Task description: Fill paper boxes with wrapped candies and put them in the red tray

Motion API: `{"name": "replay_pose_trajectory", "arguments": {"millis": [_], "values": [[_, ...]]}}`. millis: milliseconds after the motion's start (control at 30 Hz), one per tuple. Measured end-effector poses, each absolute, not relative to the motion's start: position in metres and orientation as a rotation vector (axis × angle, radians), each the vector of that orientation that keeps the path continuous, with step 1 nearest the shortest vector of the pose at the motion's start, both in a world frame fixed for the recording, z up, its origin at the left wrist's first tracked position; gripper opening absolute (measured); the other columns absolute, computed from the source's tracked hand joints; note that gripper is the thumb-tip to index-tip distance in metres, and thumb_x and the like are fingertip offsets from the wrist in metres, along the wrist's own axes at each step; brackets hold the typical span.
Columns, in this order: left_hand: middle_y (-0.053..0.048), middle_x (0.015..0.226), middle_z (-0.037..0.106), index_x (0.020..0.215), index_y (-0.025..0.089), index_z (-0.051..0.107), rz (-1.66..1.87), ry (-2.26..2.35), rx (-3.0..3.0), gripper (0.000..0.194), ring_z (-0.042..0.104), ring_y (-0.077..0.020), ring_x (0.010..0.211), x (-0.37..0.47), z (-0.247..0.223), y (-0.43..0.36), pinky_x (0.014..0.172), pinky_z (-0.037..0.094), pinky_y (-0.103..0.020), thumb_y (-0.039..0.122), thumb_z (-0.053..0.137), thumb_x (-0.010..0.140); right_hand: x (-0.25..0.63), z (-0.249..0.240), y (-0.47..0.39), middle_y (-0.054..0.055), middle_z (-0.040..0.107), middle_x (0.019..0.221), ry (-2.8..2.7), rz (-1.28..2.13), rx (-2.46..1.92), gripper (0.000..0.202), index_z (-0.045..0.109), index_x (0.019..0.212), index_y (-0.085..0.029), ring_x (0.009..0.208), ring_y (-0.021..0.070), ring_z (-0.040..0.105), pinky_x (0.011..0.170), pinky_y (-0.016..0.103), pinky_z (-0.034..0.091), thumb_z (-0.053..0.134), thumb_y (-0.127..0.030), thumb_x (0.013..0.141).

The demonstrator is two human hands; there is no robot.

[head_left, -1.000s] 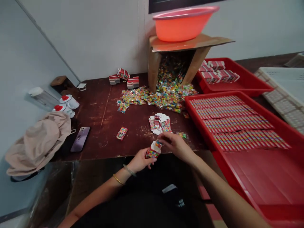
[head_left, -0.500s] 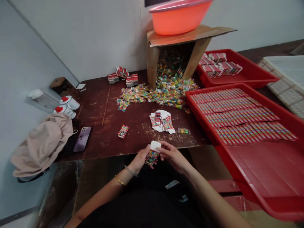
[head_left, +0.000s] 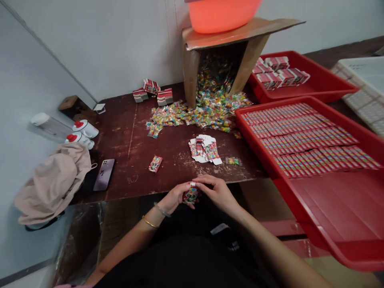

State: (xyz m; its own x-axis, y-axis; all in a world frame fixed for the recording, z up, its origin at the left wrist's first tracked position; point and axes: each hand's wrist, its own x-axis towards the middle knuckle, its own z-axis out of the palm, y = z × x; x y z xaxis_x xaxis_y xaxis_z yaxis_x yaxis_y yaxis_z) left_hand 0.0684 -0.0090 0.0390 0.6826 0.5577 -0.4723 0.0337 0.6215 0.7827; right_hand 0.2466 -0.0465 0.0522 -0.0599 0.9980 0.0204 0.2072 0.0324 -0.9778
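The person's left hand (head_left: 173, 199) is clamped around a small printed box (head_left: 191, 195), held upright just off the front edge of the dark red surface (head_left: 132, 160). The right hand (head_left: 218, 194) meets it from the other side, thumb and fingers on the white flap (head_left: 192, 184) at its top; whether that grip pinches the flap or only presses it cannot be told.

On the surface beyond the hands lies a loose pile of flat cartons (head_left: 210, 151), with a single candy packet (head_left: 233, 161) just beside it on the right. A second printed box (head_left: 155, 164) lies alone to the left, well apart from the pile. Farther back, a heap of candy packets (head_left: 210, 116) spills from a cardboard box (head_left: 190, 76) lying on its side, and an orange tub (head_left: 225, 16) sits on top of that.

To the right, a red tray (head_left: 339, 208) holds four rows of small boxes (head_left: 310, 142) packed side by side. A phone (head_left: 103, 175) lies near the left end, beside a beige cloth (head_left: 54, 182).
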Motion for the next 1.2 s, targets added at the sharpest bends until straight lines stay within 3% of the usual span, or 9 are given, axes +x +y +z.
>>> {"name": "replay_pose_trajectory", "arguments": {"millis": [200, 433, 567, 633, 733, 867, 1000, 1100, 1200], "values": [[-0.007, 0.094, 0.060, 0.119, 0.017, 0.052, 0.325, 0.814, 0.951, 0.049, 0.061, -0.0157, 0.074, 0.060, 0.040, -0.014, 0.056, 0.051, -0.024, 0.039, 0.065, 0.077, 0.245, 0.040, -0.044, 0.006, 0.071, 0.089, -1.396, 1.113, -1.355, 0.023, 0.075, 0.089, -0.023, 0.083, 0.0196, 0.064, 0.080, 0.034, 0.050, 0.058, -0.038, 0.086], [-0.008, 0.096, 0.060, 0.120, 0.017, 0.050, 0.391, 0.829, 0.878, 0.051, 0.062, -0.0163, 0.075, 0.057, 0.031, -0.020, 0.057, 0.051, -0.026, 0.045, 0.062, 0.079, 0.238, 0.035, -0.054, 0.006, 0.060, 0.118, -1.655, 1.092, -1.257, 0.032, 0.065, 0.118, -0.029, 0.109, 0.0204, 0.057, 0.096, 0.036, 0.044, 0.053, -0.037, 0.090], [-0.010, 0.123, 0.056, 0.136, 0.023, 0.039, 0.549, 0.877, 1.154, 0.059, 0.058, -0.0222, 0.104, 0.062, 0.030, -0.025, 0.087, 0.050, -0.038, 0.031, 0.058, 0.081, 0.220, 0.019, -0.042, 0.007, 0.060, 0.117, -1.557, 1.065, -1.403, 0.043, 0.055, 0.129, -0.029, 0.107, 0.0207, 0.058, 0.095, 0.037, 0.045, 0.055, -0.039, 0.087], [-0.010, 0.125, 0.057, 0.132, 0.021, 0.047, 0.559, 0.903, 1.491, 0.054, 0.052, -0.0239, 0.114, 0.054, 0.032, -0.010, 0.101, 0.040, -0.040, 0.023, 0.058, 0.080, 0.212, 0.008, -0.028, 0.007, 0.063, 0.118, -1.442, 1.087, -1.430, 0.045, 0.055, 0.129, -0.027, 0.107, 0.0217, 0.059, 0.096, 0.039, 0.045, 0.054, -0.041, 0.087], [-0.013, 0.123, 0.056, 0.121, 0.019, 0.059, 0.621, 1.402, 1.909, 0.040, 0.045, -0.0288, 0.121, 0.023, 0.031, 0.030, 0.106, 0.032, -0.045, 0.026, 0.058, 0.081, 0.208, -0.006, -0.005, 0.007, 0.064, 0.121, -1.354, 1.095, -1.498, 0.043, 0.060, 0.122, -0.025, 0.110, 0.0245, 0.059, 0.099, 0.042, 0.043, 0.056, -0.045, 0.084], [-0.017, 0.118, 0.054, 0.129, 0.013, 0.051, 0.507, 1.884, 2.024, 0.052, 0.046, -0.0320, 0.117, -0.017, 0.020, 0.073, 0.100, 0.036, -0.047, 0.023, 0.060, 0.079, 0.207, -0.018, 0.015, 0.006, 0.068, 0.115, -1.364, 1.107, -1.538, 0.047, 0.061, 0.121, -0.026, 0.109, 0.0274, 0.060, 0.099, 0.044, 0.042, 0.061, -0.049, 0.080], [-0.013, 0.106, 0.057, 0.125, 0.012, 0.054, 0.561, 1.543, 1.864, 0.043, 0.056, -0.0237, 0.099, 0.000, 0.003, 0.052, 0.092, 0.043, -0.037, 0.030, 0.049, 0.087, 0.188, -0.024, 0.020, 0.008, 0.067, 0.115, -1.300, 1.026, -1.545, 0.048, 0.056, 0.124, -0.024, 0.109, 0.0264, 0.060, 0.099, 0.044, 0.042, 0.055, -0.050, 0.084], [-0.014, 0.120, 0.051, 0.134, 0.014, 0.044, 0.670, 1.347, 1.762, 0.047, 0.051, -0.0223, 0.112, 0.033, -0.006, 0.013, 0.102, 0.038, -0.035, 0.028, 0.043, 0.089, 0.173, -0.023, 0.018, 0.013, 0.057, 0.126, -1.321, 0.891, -1.540, 0.048, 0.054, 0.124, -0.018, 0.119, 0.0267, 0.051, 0.103, 0.045, 0.037, 0.049, -0.047, 0.087], [-0.014, 0.131, 0.043, 0.140, 0.015, 0.035, 0.657, 1.265, 1.794, 0.058, 0.043, -0.0228, 0.123, 0.050, -0.007, -0.011, 0.110, 0.030, -0.039, 0.018, 0.046, 0.083, 0.178, -0.014, 0.014, 0.017, 0.055, 0.122, -1.395, 0.829, -1.658, 0.050, 0.049, 0.127, -0.012, 0.114, 0.0277, 0.052, 0.099, 0.045, 0.041, 0.051, -0.041, 0.086]]}}
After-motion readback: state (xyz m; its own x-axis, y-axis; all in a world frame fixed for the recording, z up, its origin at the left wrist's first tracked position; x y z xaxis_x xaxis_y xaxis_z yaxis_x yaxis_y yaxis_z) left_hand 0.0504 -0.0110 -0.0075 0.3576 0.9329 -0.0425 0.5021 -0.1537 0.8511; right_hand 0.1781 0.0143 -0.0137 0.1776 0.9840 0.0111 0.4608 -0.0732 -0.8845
